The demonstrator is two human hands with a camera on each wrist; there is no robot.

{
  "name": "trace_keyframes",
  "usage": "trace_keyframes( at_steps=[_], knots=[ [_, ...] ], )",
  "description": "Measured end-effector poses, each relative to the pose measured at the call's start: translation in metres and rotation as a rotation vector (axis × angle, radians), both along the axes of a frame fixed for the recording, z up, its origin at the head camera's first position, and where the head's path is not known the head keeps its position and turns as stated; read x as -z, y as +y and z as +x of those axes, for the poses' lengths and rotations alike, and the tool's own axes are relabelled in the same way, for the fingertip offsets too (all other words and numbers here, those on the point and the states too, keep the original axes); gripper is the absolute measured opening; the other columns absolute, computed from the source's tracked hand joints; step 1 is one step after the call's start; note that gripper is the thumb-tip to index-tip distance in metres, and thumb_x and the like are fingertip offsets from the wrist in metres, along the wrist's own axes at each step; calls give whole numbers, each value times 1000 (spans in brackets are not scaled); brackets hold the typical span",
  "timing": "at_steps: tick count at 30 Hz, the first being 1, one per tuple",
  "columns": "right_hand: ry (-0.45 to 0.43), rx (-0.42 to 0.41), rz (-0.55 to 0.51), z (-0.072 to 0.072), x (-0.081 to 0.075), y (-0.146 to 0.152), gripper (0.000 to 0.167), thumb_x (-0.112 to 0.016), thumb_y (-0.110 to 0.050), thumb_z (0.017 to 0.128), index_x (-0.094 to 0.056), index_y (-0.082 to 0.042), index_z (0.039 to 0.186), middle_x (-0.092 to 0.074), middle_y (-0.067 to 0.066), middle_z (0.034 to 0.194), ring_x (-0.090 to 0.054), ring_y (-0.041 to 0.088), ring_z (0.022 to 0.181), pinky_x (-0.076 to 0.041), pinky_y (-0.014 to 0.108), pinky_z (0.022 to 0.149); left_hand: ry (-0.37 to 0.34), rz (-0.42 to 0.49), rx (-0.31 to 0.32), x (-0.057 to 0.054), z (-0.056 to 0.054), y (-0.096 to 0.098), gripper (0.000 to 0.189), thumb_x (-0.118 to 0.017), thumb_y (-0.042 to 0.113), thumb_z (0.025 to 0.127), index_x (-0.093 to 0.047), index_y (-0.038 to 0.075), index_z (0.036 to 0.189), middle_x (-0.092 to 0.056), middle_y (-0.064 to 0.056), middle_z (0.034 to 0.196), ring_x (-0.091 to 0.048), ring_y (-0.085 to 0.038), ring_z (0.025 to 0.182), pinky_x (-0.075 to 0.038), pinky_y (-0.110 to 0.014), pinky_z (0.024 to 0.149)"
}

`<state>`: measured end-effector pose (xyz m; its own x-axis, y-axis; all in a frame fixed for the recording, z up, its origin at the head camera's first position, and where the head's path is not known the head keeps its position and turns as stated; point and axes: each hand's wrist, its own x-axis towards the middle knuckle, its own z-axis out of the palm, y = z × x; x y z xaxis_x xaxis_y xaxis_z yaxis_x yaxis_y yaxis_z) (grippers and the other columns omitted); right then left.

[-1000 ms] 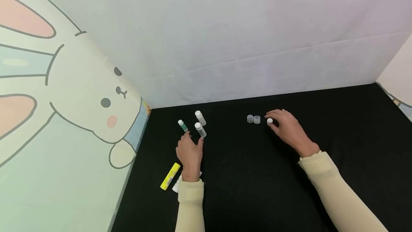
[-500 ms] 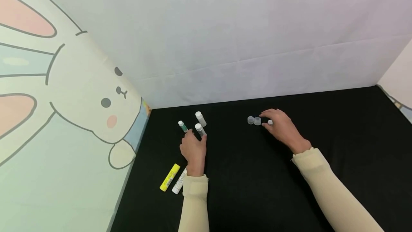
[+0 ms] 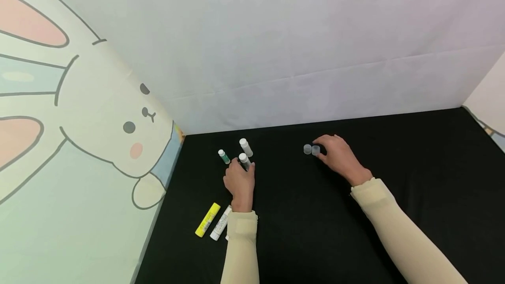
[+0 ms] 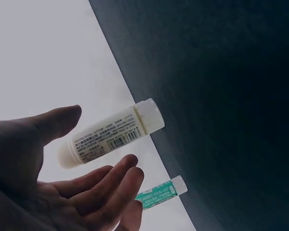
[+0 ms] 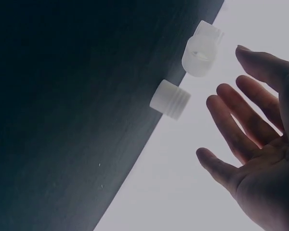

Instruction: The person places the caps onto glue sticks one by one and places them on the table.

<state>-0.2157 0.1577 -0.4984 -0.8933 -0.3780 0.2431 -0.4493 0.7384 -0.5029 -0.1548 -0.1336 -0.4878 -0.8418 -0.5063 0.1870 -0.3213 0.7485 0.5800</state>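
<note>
My left hand (image 3: 240,183) is at the nearer of two white-topped tubes that look like glue sticks, its thumb and fingers spread on either side. The left wrist view shows that glue stick (image 4: 111,134), printed with a barcode label, between thumb and fingers, with slim gaps beside it. Behind it is the other white-topped tube (image 3: 246,147); a smaller green-labelled tube (image 3: 224,157) stands to the left. My right hand (image 3: 337,154) reaches around a translucent cap (image 3: 315,150), fingers parted. Another cap (image 3: 307,149) sits beside it. A whiter cap (image 5: 170,99) is hidden behind the hand in the head view.
A yellow tube (image 3: 208,220) and a white tube (image 3: 221,223) lie on the black tabletop (image 3: 292,231) left of my left forearm, which partly covers another white thing. A pale cloth wall (image 3: 292,47) rises behind the table, and a rabbit-printed panel (image 3: 98,108) stands at left.
My right hand has moved left, from beside the whiter cap to the translucent caps. My left hand has shifted slightly right and forward, around the nearer glue stick.
</note>
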Motion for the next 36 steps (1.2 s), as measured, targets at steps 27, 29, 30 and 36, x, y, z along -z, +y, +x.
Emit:
trace_keyframes(
  at_steps=[27, 29, 30, 36],
  knots=[
    [77, 30, 90, -7, 5, -12, 19, -82, -3, 90, -78, 5, 107, -78, 21, 101, -73, 37, 88, -53, 59, 96, -10, -2, 13, 1, -10, -1, 18, -79, 17, 97, -74, 2, 105, -79, -18, 102, -74, -40, 94, -55, -57, 88],
    [76, 31, 86, -6, 5, -12, 19, -82, -3, 90, -78, 5, 107, -78, 21, 101, -73, 37, 88, -54, 59, 95, -13, -3, 12, 1, -10, 0, 18, -79, 17, 97, -74, 2, 105, -79, -17, 102, -74, -40, 93, -55, -57, 87],
    [73, 30, 81, -6, 5, -12, 19, -82, -3, 90, -78, 5, 107, -78, 20, 101, -73, 36, 88, -54, 59, 94, -14, -5, 11, 0, -9, 0, 18, -79, 17, 96, -75, 2, 104, -79, -17, 101, -74, -40, 93, -54, -57, 87],
    [48, 32, 42, -2, 4, -11, 19, -80, -3, 92, -77, 5, 109, -77, 21, 104, -72, 37, 90, -55, 59, 91, -20, -15, 6, 0, -6, -1, 19, -79, 17, 96, -75, 2, 106, -79, -18, 102, -73, -40, 93, -54, -56, 87]
  ],
)
